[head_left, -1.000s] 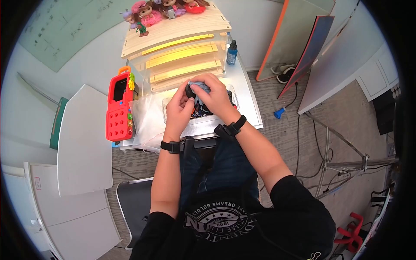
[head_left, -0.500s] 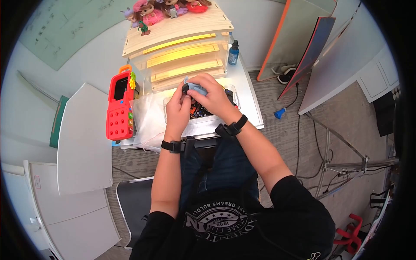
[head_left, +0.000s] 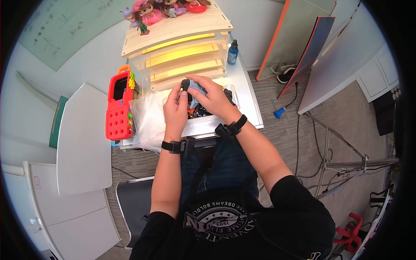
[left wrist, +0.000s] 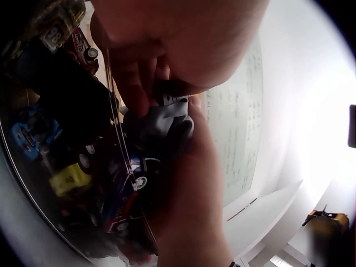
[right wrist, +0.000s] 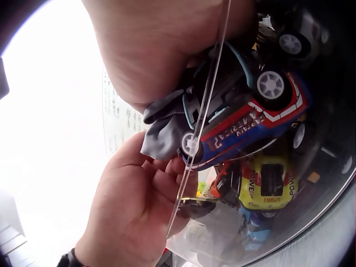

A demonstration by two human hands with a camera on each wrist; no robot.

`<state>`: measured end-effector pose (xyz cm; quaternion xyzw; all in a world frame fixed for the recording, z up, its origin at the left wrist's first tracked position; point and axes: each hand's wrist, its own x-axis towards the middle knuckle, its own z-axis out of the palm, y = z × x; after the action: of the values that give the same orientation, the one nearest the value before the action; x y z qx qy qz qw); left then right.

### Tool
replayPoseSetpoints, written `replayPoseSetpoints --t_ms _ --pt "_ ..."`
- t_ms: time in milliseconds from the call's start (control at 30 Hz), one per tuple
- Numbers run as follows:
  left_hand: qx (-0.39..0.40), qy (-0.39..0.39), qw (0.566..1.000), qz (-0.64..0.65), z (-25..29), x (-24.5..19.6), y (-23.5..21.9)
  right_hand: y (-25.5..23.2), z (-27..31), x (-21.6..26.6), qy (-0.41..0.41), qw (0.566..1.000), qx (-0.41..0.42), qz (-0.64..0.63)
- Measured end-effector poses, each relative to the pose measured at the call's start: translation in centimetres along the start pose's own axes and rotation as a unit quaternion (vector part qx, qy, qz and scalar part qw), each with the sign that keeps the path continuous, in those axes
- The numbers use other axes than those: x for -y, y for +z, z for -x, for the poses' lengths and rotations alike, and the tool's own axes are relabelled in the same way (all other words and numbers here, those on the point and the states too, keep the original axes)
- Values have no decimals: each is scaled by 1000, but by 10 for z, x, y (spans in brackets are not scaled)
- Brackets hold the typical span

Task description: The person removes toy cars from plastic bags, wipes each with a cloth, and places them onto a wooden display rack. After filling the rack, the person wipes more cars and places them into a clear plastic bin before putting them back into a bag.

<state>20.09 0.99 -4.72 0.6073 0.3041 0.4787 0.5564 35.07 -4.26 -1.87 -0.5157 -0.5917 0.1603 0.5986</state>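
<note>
In the head view my left hand [head_left: 176,113] grips a small black toy [head_left: 185,83], mostly covered by fingers; its kind I cannot tell. My right hand [head_left: 213,99] pinches a grey-blue cloth [head_left: 193,103] against it, the two hands close together. Grey folds of the cloth [left wrist: 167,119] show between the hands in the left wrist view, next to a small black-and-white part of the toy. Beneath the hands is a clear plastic bin [head_left: 236,92] of toy cars. A red-and-blue toy car [right wrist: 239,130] lies in it, near the cloth in the right wrist view.
A yellow toy car [right wrist: 267,183] is also in the bin. Left of it lie a clear plastic bag [head_left: 149,119] and a red toy case [head_left: 119,108]. Behind stands a wooden-topped drawer unit [head_left: 177,37] with dolls on top, beside a blue bottle [head_left: 232,54].
The black toy has turned and now points up above the left fingers. The cloth has shifted along it and hangs lower between the hands. The forearms have hardly moved.
</note>
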Motion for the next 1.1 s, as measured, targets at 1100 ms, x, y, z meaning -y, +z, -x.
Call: replayPoseSetpoints --t_ms 1100 --pt "62 9 996 56 0 7 -5 -4 1 -4 53 998 16 -11"
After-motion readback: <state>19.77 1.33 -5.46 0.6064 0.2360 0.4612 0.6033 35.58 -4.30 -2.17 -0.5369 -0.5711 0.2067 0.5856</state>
